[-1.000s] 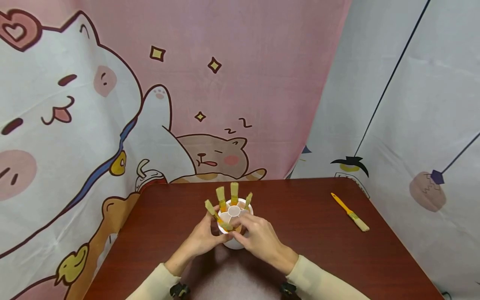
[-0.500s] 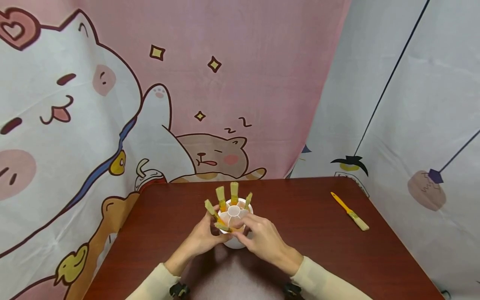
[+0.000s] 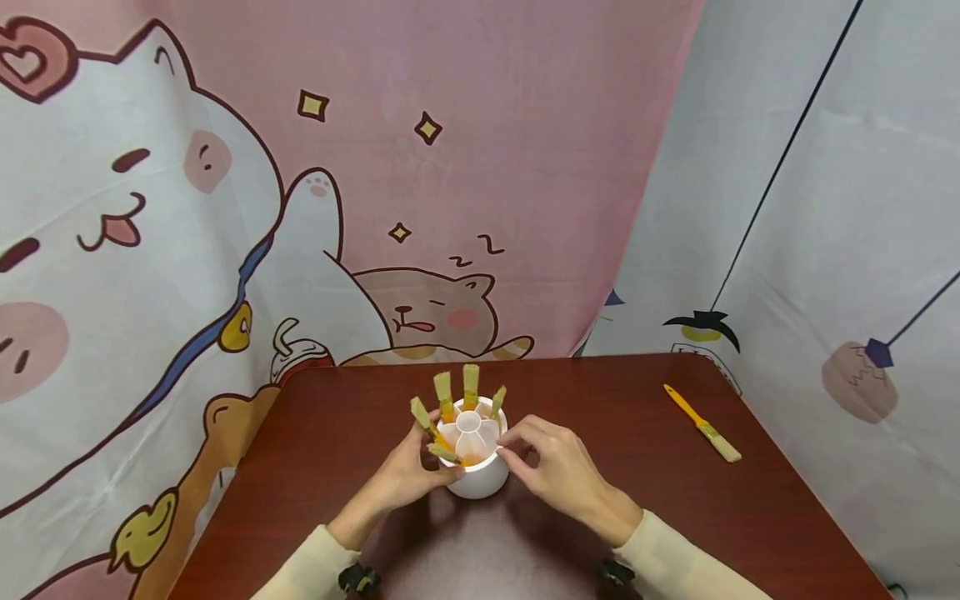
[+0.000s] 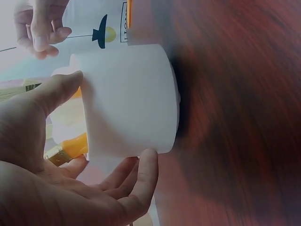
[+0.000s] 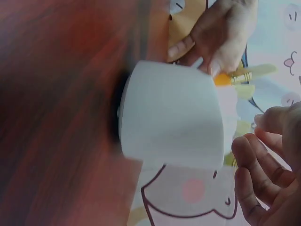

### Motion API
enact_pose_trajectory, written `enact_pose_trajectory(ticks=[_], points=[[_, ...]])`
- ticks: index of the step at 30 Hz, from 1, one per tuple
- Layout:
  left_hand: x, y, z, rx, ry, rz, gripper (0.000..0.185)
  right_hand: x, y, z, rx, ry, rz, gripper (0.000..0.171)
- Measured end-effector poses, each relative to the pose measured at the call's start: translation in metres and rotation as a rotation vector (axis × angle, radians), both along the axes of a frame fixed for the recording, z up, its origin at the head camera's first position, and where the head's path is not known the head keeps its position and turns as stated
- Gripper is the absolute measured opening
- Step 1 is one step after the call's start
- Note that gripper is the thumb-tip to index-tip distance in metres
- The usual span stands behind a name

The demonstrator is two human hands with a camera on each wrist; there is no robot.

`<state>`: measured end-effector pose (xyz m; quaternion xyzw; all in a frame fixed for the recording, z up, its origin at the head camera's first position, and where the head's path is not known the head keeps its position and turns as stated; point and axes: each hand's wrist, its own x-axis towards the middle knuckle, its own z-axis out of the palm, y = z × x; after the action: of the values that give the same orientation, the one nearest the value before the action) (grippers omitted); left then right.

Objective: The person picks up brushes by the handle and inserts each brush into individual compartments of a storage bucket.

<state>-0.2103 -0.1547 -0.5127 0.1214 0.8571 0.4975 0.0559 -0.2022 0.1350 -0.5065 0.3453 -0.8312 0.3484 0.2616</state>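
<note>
A white round holder (image 3: 483,482) with petal-like compartments stands upright on the table. Several brushes with orange handles lean in it, bristles up, among them a brush (image 3: 470,385) at the back and a strongly tilted brush (image 3: 444,452) at the front left. My left hand (image 3: 407,473) grips the holder from the left, thumb at the rim and fingers round the side, as the left wrist view confirms. Just right of the rim is my right hand (image 3: 561,468), its fingers loosely bent and nothing held; in the right wrist view, the right hand (image 5: 270,165) appears apart from the holder.
Another orange-handled brush (image 3: 701,423) lies at the right of the dark red-brown table (image 3: 615,408). A pink cartoon cloth (image 3: 525,167) hangs behind the table's back edge, and a pale cloth (image 3: 817,217) hangs on the right side.
My right hand has let go of the front brush and drawn back to the right of the holder. That brush has shifted left in the holder. The left hand stays in place.
</note>
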Motion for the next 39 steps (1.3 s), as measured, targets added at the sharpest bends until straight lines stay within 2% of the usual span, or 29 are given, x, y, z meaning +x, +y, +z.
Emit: enact_pose_trajectory(ticks=[7,13,19,23,30,34,39], points=[[0.002,0.000,0.000,-0.033,0.006,0.032,0.101,-0.004,0.028,0.000,0.014,0.005,-0.095,0.022],[0.008,0.004,0.001,-0.044,0.023,0.055,0.105,-0.013,0.061,-0.005,0.053,0.012,-0.210,0.023],[0.019,0.014,0.002,-0.084,0.043,0.164,0.109,-0.025,0.101,-0.008,0.107,-0.053,-0.353,0.019],[0.028,0.024,0.001,-0.091,0.032,0.240,0.108,-0.032,0.127,-0.013,0.145,-0.098,-0.444,0.017],[0.042,0.044,-0.002,-0.014,0.004,0.345,0.113,-0.042,0.164,-0.023,0.167,-0.123,-0.519,0.017],[0.043,0.052,-0.004,0.016,0.024,0.385,0.116,-0.050,0.184,-0.031,0.159,-0.135,-0.560,0.015],[0.043,0.056,-0.005,-0.001,0.026,0.400,0.117,-0.058,0.206,-0.040,0.151,-0.174,-0.609,0.014]])
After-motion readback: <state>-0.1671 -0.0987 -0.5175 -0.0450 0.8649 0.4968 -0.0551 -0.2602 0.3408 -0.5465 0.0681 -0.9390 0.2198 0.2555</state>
